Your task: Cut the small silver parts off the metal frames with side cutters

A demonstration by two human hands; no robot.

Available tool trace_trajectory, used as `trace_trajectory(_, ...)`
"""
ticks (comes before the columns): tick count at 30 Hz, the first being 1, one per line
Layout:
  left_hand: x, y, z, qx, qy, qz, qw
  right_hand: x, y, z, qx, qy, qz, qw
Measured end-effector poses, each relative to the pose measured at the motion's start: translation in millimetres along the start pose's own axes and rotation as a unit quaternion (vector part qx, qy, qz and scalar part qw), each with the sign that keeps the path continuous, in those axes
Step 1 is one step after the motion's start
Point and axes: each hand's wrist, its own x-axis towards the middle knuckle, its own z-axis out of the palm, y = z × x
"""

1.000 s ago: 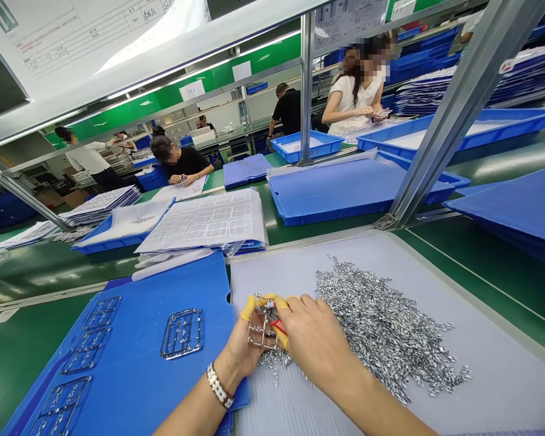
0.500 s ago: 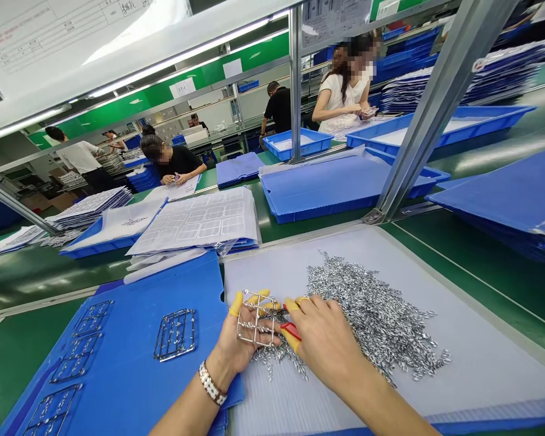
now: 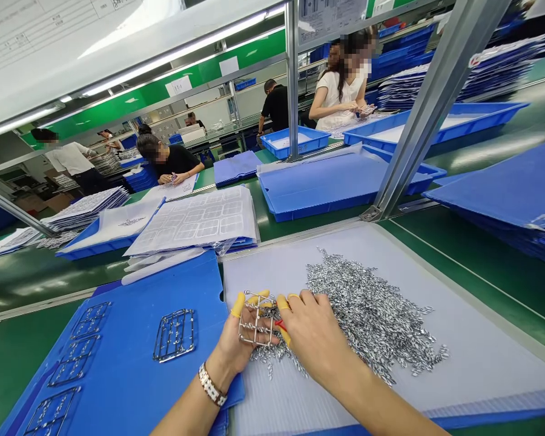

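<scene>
My left hand (image 3: 233,346), with yellow finger cots and a bracelet at the wrist, holds up a small silver wire frame (image 3: 256,327) crossed by thin bars. Closed around red-handled pliers (image 3: 280,325), my right hand (image 3: 315,339) is at the frame's right side; the fingers mostly cover the tool, and its tip is hard to make out. Behind and right of my hands spreads a heap of small silver twisted metal pieces (image 3: 372,309). On the blue sheet (image 3: 127,357) to the left lies a similar frame (image 3: 174,335), and several more line its left edge.
A whitish board (image 3: 436,363) lies under the metal pieces. Beyond it are a stack of clear-wrapped sheets (image 3: 195,218), a blue tray (image 3: 322,188) and a slanted metal post (image 3: 436,115). Blue sheets (image 3: 504,188) are piled at right. Several people work farther back.
My right hand has shifted slightly left, closer to the frame, and less of the red handles shows. My left hand keeps the frame in nearly the same place.
</scene>
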Motion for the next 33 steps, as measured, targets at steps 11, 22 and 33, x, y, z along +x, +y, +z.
trace_trajectory(11, -4, 5, 4.8, -0.031, -0.011, -0.013, 0.999, -13, 1, -3, 0.005, 0.013, 0.011, 1.0)
trace_trajectory(22, 0, 5, 2.1, -0.064, 0.015, -0.012, 0.998, -16, -14, 3, 0.02, 0.001, -0.012, 1.0)
trace_trajectory(33, -5, 6, 2.3, 0.005, 0.028, 0.049, 0.998, -17, -2, 1, 0.124, -0.014, 0.016, 0.992)
